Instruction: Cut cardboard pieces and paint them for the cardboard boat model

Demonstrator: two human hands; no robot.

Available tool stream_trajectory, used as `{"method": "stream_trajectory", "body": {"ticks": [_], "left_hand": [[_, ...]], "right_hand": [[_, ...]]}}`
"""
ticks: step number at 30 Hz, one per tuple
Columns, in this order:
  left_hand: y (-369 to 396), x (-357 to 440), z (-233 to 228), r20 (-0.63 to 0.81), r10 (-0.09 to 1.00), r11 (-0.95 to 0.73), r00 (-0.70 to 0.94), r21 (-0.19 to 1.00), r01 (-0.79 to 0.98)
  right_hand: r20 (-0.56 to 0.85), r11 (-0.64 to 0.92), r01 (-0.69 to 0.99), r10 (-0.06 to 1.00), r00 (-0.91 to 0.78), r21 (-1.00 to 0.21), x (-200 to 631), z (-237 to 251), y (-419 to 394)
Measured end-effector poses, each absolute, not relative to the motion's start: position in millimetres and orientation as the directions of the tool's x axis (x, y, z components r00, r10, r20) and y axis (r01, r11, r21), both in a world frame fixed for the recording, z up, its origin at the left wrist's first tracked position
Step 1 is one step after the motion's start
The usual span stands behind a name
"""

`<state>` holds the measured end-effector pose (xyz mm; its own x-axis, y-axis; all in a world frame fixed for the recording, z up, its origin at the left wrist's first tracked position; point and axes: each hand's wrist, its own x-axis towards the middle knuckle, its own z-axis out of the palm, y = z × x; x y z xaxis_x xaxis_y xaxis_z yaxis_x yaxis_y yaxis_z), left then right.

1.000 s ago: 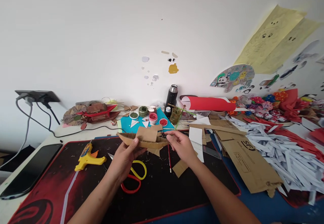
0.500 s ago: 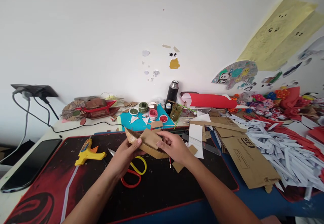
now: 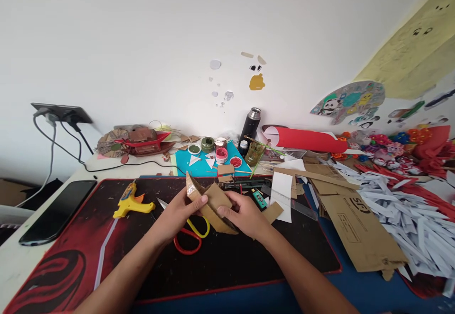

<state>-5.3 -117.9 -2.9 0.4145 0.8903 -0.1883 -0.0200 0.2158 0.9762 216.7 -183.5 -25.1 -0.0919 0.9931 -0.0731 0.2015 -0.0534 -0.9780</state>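
Observation:
A boat-shaped cardboard shell [image 3: 221,223] is held tilted above the black mat, its pointed end up toward the left. My left hand [image 3: 178,213] grips its side, thumb over the rim. In my right hand [image 3: 247,213] a small flat cardboard piece [image 3: 216,195] is pinched, lying across the top of the shell; the right fingers behind it are partly hidden. Whether the piece is fixed to the shell I cannot tell. Under my left hand lie scissors [image 3: 197,235] with red and yellow handles. A yellow glue gun [image 3: 132,204] rests farther left.
Open paint jars [image 3: 221,155] stand on blue paper at the back, beside a black flask [image 3: 250,123]. A clear ruler [image 3: 296,205], a teal packet [image 3: 259,199] and cardboard sheets [image 3: 360,228] lie right. White paper strips [image 3: 394,214] pile up beyond. A phone [image 3: 59,212] lies left.
The view has shifted, so the surroundings appear farther right. Both hands still hold the cardboard, and the shell is now tipped more steeply, its right end lower. The teal packet has come into sight.

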Motion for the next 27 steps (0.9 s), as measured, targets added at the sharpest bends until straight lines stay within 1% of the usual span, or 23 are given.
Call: {"method": "stream_trajectory", "body": {"ticks": [2,4,6,9,11,13,15,16,19,21,24,27], "left_hand": [[-119,-8,0,-0.188,0.891,0.204,0.413,0.979,0.006],[-117,-12,4,-0.195,0.893,0.201,0.405,0.979,0.028],[-112,-21,6,-0.199,0.907,0.200,0.372,0.979,0.034],[-92,-38,8,-0.180,0.949,0.175,0.259,0.984,0.041],[-72,-47,7,-0.133,0.979,0.119,0.151,0.988,0.100],[-50,-49,5,-0.103,0.989,0.083,0.109,0.981,0.173],[-29,-44,2,-0.137,0.985,0.102,0.103,0.952,0.289],[-21,-40,-1,-0.156,0.983,0.117,0.101,0.941,0.318],[-2,-28,-10,-0.210,0.973,0.160,0.099,0.917,0.365],[5,-25,-15,-0.214,0.973,0.161,0.092,0.903,0.398],[5,-27,-14,-0.157,0.986,0.116,0.052,0.880,0.460],[-19,-31,0,0.001,1.000,0.002,-0.006,0.851,0.525]], "right_hand": [[-0.072,-0.053,0.189,0.993,-0.093,-0.981,213,-26,-186],[-0.048,-0.038,0.156,0.997,-0.055,-0.987,210,-27,-187],[-0.044,-0.044,0.061,0.999,0.000,-0.997,209,-29,-187],[-0.071,-0.063,-0.139,0.996,0.050,-0.988,211,-32,-189],[-0.083,-0.066,-0.246,0.995,0.059,-0.967,213,-34,-191],[-0.105,-0.080,-0.332,0.993,0.058,-0.940,212,-34,-193],[-0.130,-0.101,-0.407,0.990,0.044,-0.908,208,-34,-197],[-0.142,-0.112,-0.441,0.989,0.035,-0.890,205,-34,-198],[-0.167,-0.141,-0.530,0.986,0.001,-0.836,197,-34,-203],[-0.181,-0.163,-0.579,0.983,-0.028,-0.798,195,-35,-207],[-0.196,-0.199,-0.629,0.978,-0.075,-0.751,195,-38,-210],[-0.197,-0.214,-0.671,0.975,-0.102,-0.710,196,-40,-209]]}}
